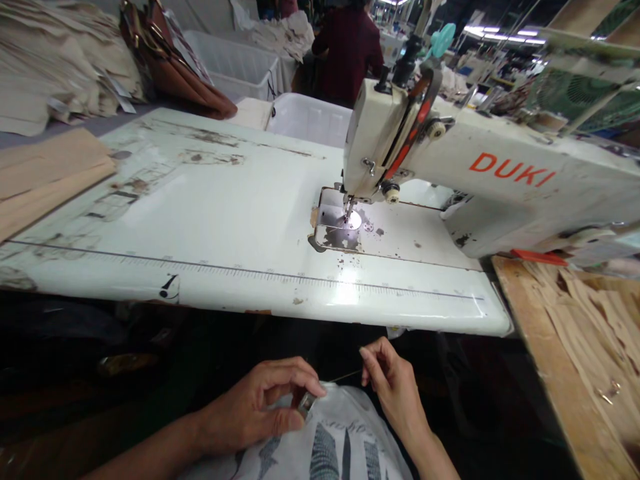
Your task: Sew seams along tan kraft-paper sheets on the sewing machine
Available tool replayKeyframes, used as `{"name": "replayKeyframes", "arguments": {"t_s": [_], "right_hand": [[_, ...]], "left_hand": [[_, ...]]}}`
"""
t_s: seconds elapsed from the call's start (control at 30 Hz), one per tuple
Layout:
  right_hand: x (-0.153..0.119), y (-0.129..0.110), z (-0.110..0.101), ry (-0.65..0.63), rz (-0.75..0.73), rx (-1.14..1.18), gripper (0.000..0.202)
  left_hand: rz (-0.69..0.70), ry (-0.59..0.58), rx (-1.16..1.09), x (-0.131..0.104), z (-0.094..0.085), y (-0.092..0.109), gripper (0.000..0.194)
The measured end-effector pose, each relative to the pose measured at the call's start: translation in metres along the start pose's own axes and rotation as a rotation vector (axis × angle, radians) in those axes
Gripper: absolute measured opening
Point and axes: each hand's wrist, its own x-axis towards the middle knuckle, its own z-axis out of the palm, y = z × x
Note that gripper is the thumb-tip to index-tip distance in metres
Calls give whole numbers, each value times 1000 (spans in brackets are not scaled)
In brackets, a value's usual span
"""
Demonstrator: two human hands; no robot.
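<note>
My left hand point(250, 403) is closed over my lap, with a small metal bobbin case point(306, 404) pinched between thumb and fingers. From it a thin thread point(349, 377) runs across to my right hand point(395, 390), whose thumb and fingertips are pressed together on the thread's other end. Both hands are below the front edge of the pale sewing table point(200, 213). Above and beyond them stands a white sewing machine point(450, 147) marked DUKI, its needle area lit over the metal plate point(335, 220). No fabric shows under its presser foot.
Tan fabric pieces point(45, 173) lie at the table's left, near a brown handbag point(185, 73). On the right, a wooden board point(545, 340) carries more tan pieces point(585, 320). White plastic bins point(310, 117) and a person in dark red point(345, 53) are behind the table.
</note>
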Motion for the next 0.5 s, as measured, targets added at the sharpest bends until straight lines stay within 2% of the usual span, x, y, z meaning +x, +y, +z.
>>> {"name": "replayKeyframes", "arguments": {"t_s": [0.27,0.5], "right_hand": [[3,2,0,0,-11,-38,34],[3,9,-1,45,-68,-146,32]], "left_hand": [[-157,-12,-318,0,3,-6,34],[-135,2,-418,0,3,-7,39]]}}
